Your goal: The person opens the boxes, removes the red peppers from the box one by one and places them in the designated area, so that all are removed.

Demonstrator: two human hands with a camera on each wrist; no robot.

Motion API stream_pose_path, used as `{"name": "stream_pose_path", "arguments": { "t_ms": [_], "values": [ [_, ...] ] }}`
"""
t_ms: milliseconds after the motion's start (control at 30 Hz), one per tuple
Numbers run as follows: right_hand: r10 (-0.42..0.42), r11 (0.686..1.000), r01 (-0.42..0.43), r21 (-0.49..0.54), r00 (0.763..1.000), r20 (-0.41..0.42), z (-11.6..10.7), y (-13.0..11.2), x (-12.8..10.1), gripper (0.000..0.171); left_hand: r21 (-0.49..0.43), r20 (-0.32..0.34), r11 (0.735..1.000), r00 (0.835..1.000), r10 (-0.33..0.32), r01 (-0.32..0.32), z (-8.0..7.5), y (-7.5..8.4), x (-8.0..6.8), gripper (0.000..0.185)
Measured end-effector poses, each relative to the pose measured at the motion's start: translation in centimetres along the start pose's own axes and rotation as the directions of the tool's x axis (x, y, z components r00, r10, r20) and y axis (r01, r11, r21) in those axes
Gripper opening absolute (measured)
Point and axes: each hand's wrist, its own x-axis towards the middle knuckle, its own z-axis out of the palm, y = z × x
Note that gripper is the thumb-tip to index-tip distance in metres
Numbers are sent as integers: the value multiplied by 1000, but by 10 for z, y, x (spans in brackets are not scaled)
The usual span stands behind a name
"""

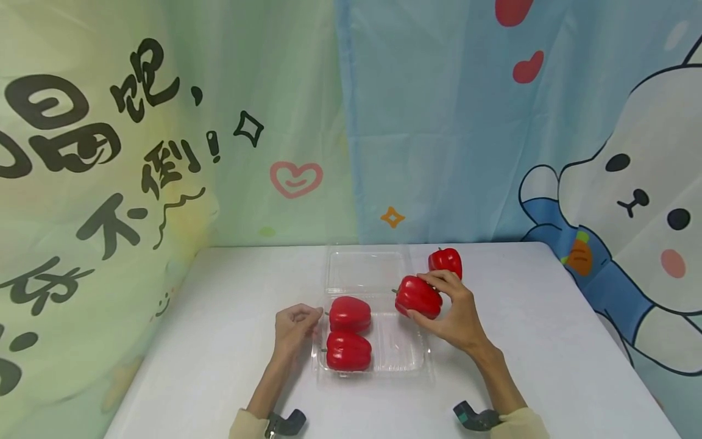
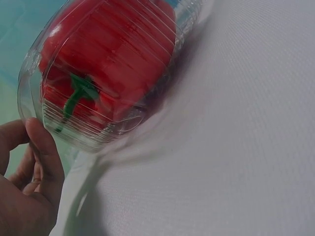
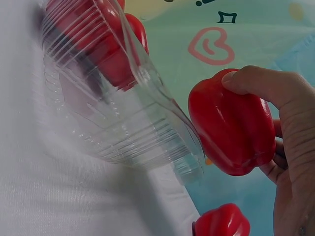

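A clear plastic clamshell box (image 1: 400, 360) lies with its lid (image 1: 367, 268) folded back. Two red bell peppers, one toward the back (image 1: 350, 314) and one toward the front (image 1: 348, 351), sit in its left half with stems to the left. My left hand (image 1: 296, 326) pinches the box's left rim between thumb and finger, as the left wrist view shows. In my right hand (image 1: 452, 311) a third red bell pepper (image 1: 418, 297) is gripped above the box's right side, thumb on one side and fingers round the other. Its underside is partly hidden.
Another red bell pepper (image 1: 445, 261) rests on the white table (image 1: 247, 274) behind my right hand. A printed curtain (image 1: 274, 91) hangs along the back and sides of the table. Dark wrist camera mounts (image 1: 477, 417) sit at both wrists.
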Motion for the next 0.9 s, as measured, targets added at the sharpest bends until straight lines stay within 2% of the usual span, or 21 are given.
{"name": "stream_pose_path", "arguments": {
  "t_ms": [300, 567, 900],
  "values": [
    [-4, 1000, 4, 1, 1000, -11, -1, 2, -2, 77, -1, 5, 1000, 1000, -3, 3, 0, -3, 0, 21],
    [17, 999, -18, -37, 999, -34, -6, 6, -5, 76, 7, 8, 1000, 1000, -5, 5, 0, -5, 0, 22],
    [20, 999, -22, -31, 999, -41, -12, 8, -5, 77, -23, 9, 1000, 1000, -10, 10, 0, 0, -2, 21]
  ]
}}
